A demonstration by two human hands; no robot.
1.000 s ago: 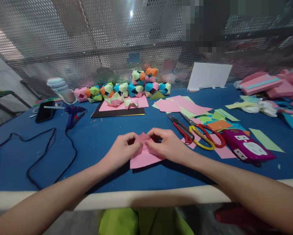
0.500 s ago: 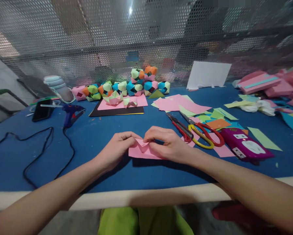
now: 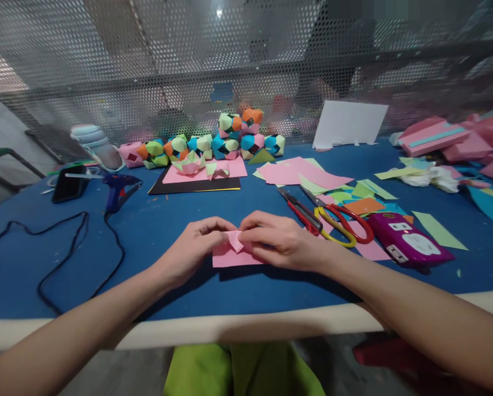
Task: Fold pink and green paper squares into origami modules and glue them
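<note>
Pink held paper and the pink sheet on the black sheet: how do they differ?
The held paper is smaller than the pink sheet. The held paper has a folded flap; the pink sheet lies flat. The left hand and right hand grip the held paper; the pink sheet bears folded pieces. Both are pink.

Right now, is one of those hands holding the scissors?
No, the left hand and the right hand both hold the folded pink paper, while the scissors lie apart from them, off to the right.
</note>
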